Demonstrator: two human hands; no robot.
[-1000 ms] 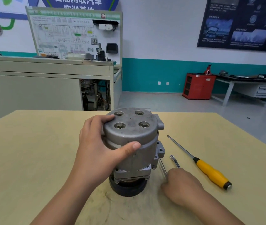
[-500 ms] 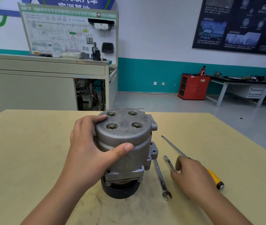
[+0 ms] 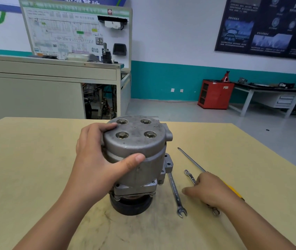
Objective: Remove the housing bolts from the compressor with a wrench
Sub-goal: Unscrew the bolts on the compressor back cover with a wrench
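1. Gripping compressor (image 3: pixel 143 147), upright on counter (image 3: pixel 26 168), with left hand (image 3: pixel 96 159); four bolts (image 3: pixel 122 135) still seated.
2. Shifted right hand (image 3: pixel 210 190) off long wrench (image 3: pixel 175 192) onto small wrench (image 3: pixel 189 175); grip not discernible; probably choosing a tool.

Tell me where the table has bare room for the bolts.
Bare: the table left of the left hand and compressor; also beyond the screwdriver toward the right edge. Crowded: between compressor and screwdriver, with both wrenches and the right hand.
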